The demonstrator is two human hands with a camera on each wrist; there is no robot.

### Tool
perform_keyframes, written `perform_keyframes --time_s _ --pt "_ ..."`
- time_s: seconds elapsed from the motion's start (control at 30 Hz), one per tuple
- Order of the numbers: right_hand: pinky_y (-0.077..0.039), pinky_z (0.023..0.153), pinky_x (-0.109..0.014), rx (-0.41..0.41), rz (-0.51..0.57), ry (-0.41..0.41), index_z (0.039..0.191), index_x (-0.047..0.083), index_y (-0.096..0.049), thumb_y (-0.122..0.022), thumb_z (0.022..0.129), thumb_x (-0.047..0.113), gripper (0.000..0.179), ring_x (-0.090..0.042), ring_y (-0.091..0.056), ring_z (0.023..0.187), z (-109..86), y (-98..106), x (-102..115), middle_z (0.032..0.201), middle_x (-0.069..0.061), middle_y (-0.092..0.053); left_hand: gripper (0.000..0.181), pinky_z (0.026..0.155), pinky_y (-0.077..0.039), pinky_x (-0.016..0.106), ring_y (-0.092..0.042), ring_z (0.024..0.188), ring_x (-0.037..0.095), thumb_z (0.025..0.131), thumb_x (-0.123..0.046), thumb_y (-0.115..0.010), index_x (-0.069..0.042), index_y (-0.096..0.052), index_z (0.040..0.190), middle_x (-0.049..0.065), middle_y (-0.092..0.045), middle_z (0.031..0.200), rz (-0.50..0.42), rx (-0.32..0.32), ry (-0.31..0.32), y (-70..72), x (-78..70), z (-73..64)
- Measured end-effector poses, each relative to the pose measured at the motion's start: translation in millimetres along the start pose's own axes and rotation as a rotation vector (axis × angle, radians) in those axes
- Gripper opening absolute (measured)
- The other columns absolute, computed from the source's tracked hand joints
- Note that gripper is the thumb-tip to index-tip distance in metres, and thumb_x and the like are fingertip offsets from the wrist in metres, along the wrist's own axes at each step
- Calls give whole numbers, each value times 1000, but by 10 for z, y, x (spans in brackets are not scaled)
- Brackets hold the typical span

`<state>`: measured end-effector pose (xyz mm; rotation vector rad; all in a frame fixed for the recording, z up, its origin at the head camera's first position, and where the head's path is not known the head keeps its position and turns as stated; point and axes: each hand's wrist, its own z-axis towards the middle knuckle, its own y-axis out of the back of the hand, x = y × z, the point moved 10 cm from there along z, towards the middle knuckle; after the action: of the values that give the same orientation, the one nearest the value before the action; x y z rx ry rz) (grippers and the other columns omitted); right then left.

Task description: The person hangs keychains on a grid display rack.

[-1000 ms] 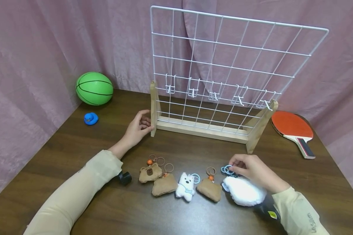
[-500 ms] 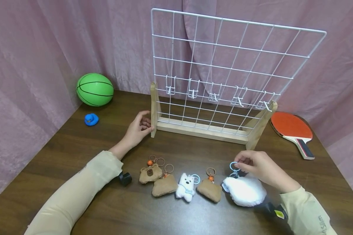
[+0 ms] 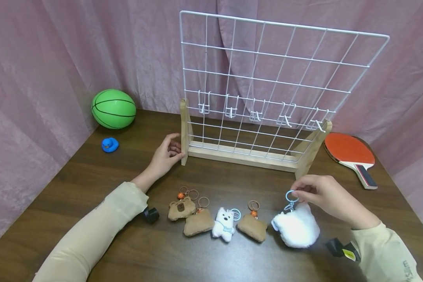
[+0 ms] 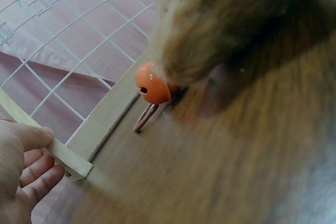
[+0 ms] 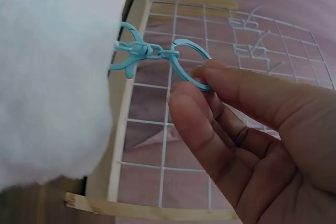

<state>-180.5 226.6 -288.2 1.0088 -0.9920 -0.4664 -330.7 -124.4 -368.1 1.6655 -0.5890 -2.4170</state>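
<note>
My right hand point(image 3: 326, 194) pinches the light-blue ring point(image 5: 181, 72) of a fluffy white plush keychain point(image 3: 297, 231) between thumb and forefinger. The plush hangs below on a blue chain and clasp, close over the table. At the left end of a white wire grid rack point(image 3: 252, 78), my left hand point(image 3: 165, 156) grips the wooden side leg point(image 3: 184, 125), thumb at its edge. Along the front lie several more keychains: a brown bear point(image 3: 181, 208), two brown plush ones face down, and a small white bear point(image 3: 223, 225). An orange bell point(image 4: 152, 83) shows close up in the left wrist view.
Several white hooks point(image 3: 255, 116) sit in a row on the grid. A green ball point(image 3: 113, 109) and a blue rubber duck point(image 3: 110, 145) are at the back left. A red table tennis paddle point(image 3: 350, 150) lies right of the rack, before pink curtains.
My right hand has lifted the blue ring and moved right, tilting the white plush up so it hangs from the ring. My left hand stays at the rack's leg.
</note>
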Motion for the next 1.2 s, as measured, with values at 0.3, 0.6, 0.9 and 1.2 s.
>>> perform_keyframes --time_s 0.3,0.6,0.9,1.2 --pt "-49 54 -17 -47 -62 48 87 15 -69 -76 77 1 18 4 -58 62 9 222 45 75 12 -67 62 73 -46 7 -58 95 33 86 3 -66 1 -35 139 25 -55 106 -1 -1 12 -12 30 -20" --pt "-50 58 -12 -139 -123 1 88 13 -69 -76 77 1 18 5 -60 63 92 472 16 72 10 -67 62 73 -46 7 -58 95 34 87 2 -67 1 -35 139 25 -56 107 11 5 11 -14 22 -19" --pt "-49 59 -8 -210 -118 -4 90 7 -69 -75 77 -3 17 7 -62 63 210 703 -29 74 0 -70 62 74 -47 9 -58 96 34 88 0 -67 -1 -35 140 25 -55 108 21 4 13 -10 41 -4" --pt "-45 63 -2 -285 -186 -22 87 10 -70 -74 78 -4 17 13 -57 63 302 998 2 70 2 -68 61 74 -47 9 -59 95 33 87 0 -67 -1 -36 139 25 -56 107 18 -2 5 -1 41 0"
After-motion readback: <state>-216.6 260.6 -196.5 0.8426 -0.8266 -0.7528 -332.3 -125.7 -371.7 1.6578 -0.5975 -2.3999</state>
